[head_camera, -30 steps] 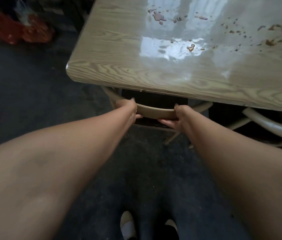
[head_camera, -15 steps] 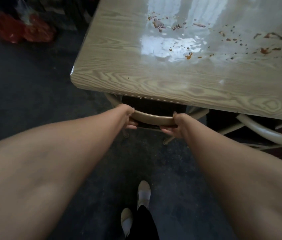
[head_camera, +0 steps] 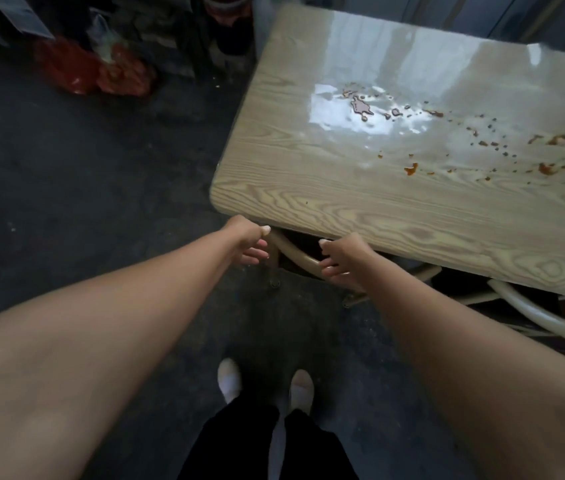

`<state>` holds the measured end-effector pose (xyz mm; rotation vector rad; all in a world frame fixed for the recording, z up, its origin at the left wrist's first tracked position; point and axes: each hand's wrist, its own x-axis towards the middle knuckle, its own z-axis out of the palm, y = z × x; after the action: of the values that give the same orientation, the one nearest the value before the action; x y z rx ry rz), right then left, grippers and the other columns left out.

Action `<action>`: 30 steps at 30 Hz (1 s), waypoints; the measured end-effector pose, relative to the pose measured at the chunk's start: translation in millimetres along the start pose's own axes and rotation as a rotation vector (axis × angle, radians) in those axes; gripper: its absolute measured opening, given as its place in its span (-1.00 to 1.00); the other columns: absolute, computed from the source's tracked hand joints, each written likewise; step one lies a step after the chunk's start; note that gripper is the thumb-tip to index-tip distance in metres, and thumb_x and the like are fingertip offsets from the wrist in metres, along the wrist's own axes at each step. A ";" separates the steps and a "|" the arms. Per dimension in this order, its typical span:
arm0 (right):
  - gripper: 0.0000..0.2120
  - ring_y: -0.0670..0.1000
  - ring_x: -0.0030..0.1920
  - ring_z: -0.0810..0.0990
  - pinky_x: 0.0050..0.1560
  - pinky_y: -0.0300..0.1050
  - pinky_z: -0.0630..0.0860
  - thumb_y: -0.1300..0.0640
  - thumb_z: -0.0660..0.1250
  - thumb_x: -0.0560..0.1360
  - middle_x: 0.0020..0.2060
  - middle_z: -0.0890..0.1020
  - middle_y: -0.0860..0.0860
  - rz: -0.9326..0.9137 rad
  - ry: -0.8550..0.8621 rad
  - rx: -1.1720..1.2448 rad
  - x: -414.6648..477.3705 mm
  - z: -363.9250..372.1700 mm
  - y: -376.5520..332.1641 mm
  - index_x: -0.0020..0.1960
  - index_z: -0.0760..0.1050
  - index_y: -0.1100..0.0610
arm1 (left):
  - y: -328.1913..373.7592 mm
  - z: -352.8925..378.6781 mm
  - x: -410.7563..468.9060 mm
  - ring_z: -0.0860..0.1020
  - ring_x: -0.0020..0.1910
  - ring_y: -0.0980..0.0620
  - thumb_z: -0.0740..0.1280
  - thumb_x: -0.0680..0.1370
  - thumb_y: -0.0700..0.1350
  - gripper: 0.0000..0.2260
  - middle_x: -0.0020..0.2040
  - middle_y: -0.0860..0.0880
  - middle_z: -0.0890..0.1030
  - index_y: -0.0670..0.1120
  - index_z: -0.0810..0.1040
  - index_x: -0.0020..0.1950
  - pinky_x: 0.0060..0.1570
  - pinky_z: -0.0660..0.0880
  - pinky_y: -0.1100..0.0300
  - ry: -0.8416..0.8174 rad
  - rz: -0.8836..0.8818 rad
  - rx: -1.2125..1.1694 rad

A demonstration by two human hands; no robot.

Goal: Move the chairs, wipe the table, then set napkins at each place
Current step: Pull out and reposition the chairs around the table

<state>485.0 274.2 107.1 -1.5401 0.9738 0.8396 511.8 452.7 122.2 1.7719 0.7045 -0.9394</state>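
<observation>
Both hands' fingers loose at chair back (head_camera: 295, 252); left hand (head_camera: 248, 242), right hand (head_camera: 341, 258); seat hidden under table (head_camera: 343, 202).

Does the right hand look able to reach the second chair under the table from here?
Probably yes: the right hand is at the first chair's rail, and the second chair curves out beside that arm, nothing between them.

table (head_camera: 360, 202): pale wood-grain top, glossy, right and far, near edge above the chairs | spill (head_camera: 360, 107): wet puddle mid-top, reddish-brown spots trailing right | chair (head_camera: 296, 252): tan curved back rail, tucked under the near left corner | second chair (head_camera: 530, 311): pale curved rail, tucked under near right
</observation>
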 end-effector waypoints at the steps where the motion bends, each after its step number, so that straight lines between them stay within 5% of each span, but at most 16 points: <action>1: -0.84 -0.07 -0.60 0.29 -0.57 -0.39 0.20 0.06 0.22 0.61 -0.34 0.54 0.04 -0.011 -0.011 0.011 -4.8 9.1 -7.1 -0.04 0.44 0.15 | 2.9 -10.0 -1.6 0.60 -0.05 -0.11 0.17 0.66 -0.08 -0.78 0.11 -0.16 0.56 -0.22 0.49 0.07 0.14 0.51 -0.01 -0.004 0.013 -0.001; 4: -0.67 -0.04 -0.45 0.46 -0.45 -0.35 0.36 0.13 0.24 0.59 0.08 0.65 0.23 -0.129 0.005 -0.102 -15.2 36.5 -30.7 0.25 0.48 0.32 | 13.0 -45.8 -4.2 0.59 -0.12 -0.06 0.16 0.66 -0.09 -0.72 0.14 -0.17 0.55 -0.22 0.41 0.31 -0.09 0.52 0.09 -0.032 0.063 -0.027; 10: -0.92 -0.10 -0.62 0.43 -0.60 -0.49 0.21 0.13 0.20 0.62 -0.31 0.48 0.12 -0.116 0.075 -0.060 -18.7 108.1 -88.6 0.04 0.38 0.15 | 32.6 -134.9 5.5 0.59 -0.23 -0.02 0.19 0.65 -0.10 -0.75 0.03 -0.16 0.59 -0.19 0.46 0.26 -0.15 0.50 0.14 -0.065 0.165 0.035; 16: -0.78 -0.03 -0.39 0.53 -0.35 -0.23 0.41 0.04 0.20 0.63 -0.31 0.58 0.03 -0.133 0.058 -0.102 -9.0 175.4 -148.2 -0.09 0.44 0.17 | 71.3 -225.7 33.0 0.59 -0.27 0.01 0.20 0.65 -0.10 -0.85 0.02 -0.16 0.59 -0.13 0.45 0.14 -0.22 0.49 0.17 -0.028 0.216 0.076; 30: -0.80 -0.03 -0.41 0.45 -0.37 -0.27 0.29 0.07 0.22 0.62 -0.29 0.55 0.08 -0.177 0.130 0.061 58.1 210.9 -347.8 -0.12 0.44 0.16 | 246.9 -335.3 143.5 0.63 -0.23 -0.01 0.23 0.63 -0.09 -0.82 0.02 -0.15 0.63 -0.15 0.50 0.15 -0.20 0.53 0.15 -0.060 0.302 0.216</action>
<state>821.9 503.4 160.2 -1.6172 0.9316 0.5870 879.5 683.1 197.4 1.9629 0.2925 -0.8813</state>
